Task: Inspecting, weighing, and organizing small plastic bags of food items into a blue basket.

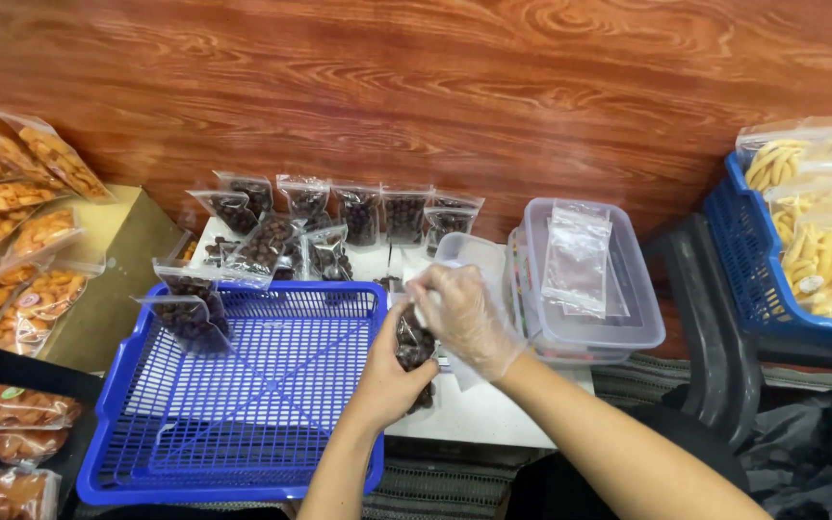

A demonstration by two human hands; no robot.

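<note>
My left hand (pixel 387 371) grips a small clear bag of dark brown pieces (pixel 414 349) from below, just right of a blue mesh basket (pixel 243 462). My right hand (pixel 464 313), in a thin clear glove, is closed over the top of the same bag. Two filled bags (pixel 190 308) lean inside the basket's far left corner. A row of several filled bags (pixel 358 217) stands behind it on a white surface (pixel 483 414).
A clear lidded tub (pixel 618 332) with empty bags (pixel 578 260) on top sits to the right. A blue basket (pixel 753 299) of yellow snack bags is at far right. Orange snack bags (pixel 12 241) crowd the left. A wood-grain wall rises behind.
</note>
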